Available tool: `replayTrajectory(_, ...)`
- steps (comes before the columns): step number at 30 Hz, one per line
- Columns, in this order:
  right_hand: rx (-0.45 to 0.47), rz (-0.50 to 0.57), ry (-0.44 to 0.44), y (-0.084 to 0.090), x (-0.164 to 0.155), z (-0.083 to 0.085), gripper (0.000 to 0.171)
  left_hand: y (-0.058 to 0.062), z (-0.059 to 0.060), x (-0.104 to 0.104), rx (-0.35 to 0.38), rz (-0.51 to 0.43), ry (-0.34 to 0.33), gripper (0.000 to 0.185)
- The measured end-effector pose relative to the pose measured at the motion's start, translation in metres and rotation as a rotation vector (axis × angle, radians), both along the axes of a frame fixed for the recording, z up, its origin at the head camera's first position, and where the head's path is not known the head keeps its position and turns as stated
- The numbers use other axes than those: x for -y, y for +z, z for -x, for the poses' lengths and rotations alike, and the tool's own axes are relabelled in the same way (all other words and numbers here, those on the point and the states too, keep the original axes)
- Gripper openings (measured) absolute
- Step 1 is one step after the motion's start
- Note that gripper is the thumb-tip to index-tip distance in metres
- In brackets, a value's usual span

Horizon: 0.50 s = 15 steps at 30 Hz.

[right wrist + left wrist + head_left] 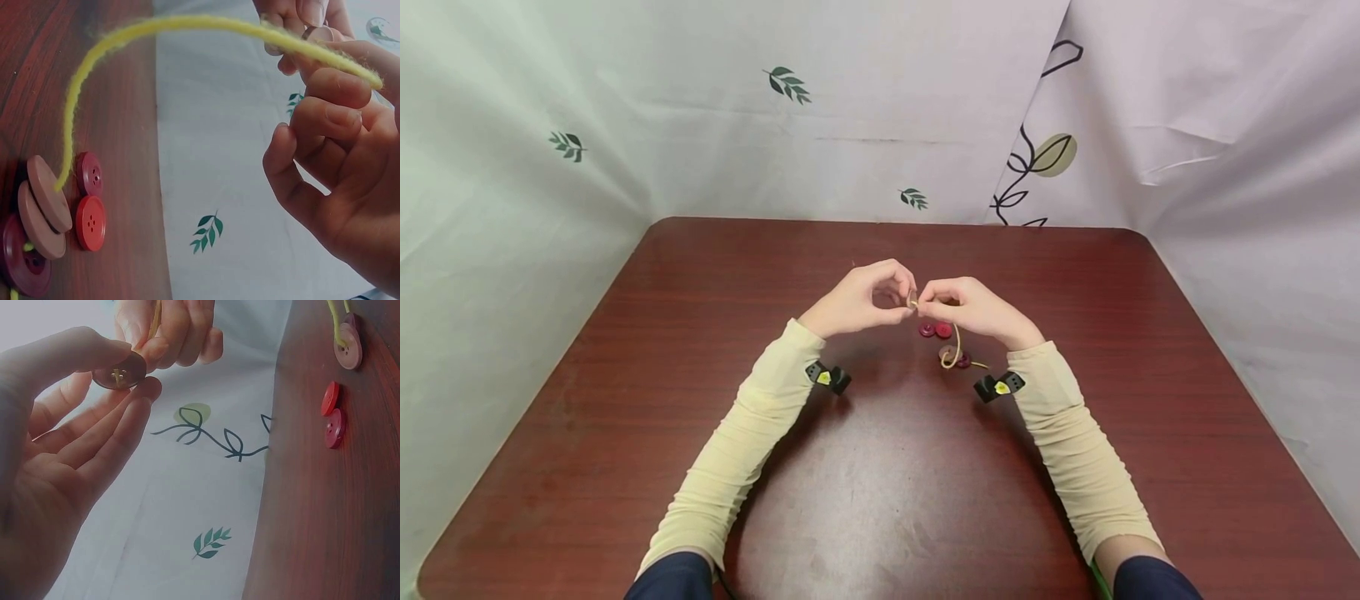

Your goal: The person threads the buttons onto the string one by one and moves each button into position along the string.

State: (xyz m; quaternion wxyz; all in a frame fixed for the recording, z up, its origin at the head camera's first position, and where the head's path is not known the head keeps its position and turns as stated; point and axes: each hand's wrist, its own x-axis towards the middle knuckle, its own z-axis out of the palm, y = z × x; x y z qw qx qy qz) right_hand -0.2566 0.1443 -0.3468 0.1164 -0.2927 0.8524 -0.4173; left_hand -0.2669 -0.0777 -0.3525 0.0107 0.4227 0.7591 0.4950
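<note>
Overhead, pale printed cloth sheets with green leaf sprigs (787, 83) are hanging behind and beside a dark red-brown wooden table with rounded corners (880, 500), which is bearing everything else. No container is showing in any view; the buttons are lying straight on the tabletop.

Two forearms in cream sleeves are reaching in over the near edge, each wearing a small black wrist camera, and the hands are meeting above the middle of the table. The left hand (857, 300) is pinching a brown four-hole button (119, 370) between thumb and fingertips, the remaining fingers lying loosely straight beneath it. The right hand (973, 307) is pinching the free end of a length of fuzzy yellow yarn (187, 26) between thumb and forefinger, its other fingers curling inward, right against the brown button.

From there the yarn is drooping down to a short stack of pink and maroon buttons (39, 215) already threaded on it, lying just below the right hand. Two loose red buttons (90, 200) are lying side by side just beside that stack, unthreaded.
</note>
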Motion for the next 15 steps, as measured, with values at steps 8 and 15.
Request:
replayTrajectory(8, 0.002, 0.022, 0.044, -0.0008, -0.0001, -0.0004, 0.011, 0.0001, 0.0004, -0.0017, -0.010, 0.031, 0.008, 0.021)
replayTrajectory(15, -0.022, 0.028, 0.061, -0.0009, -0.0007, 0.0012, 0.008, -0.0016, 0.0016, -0.0010, -0.081, 0.055, 0.043, 0.021)
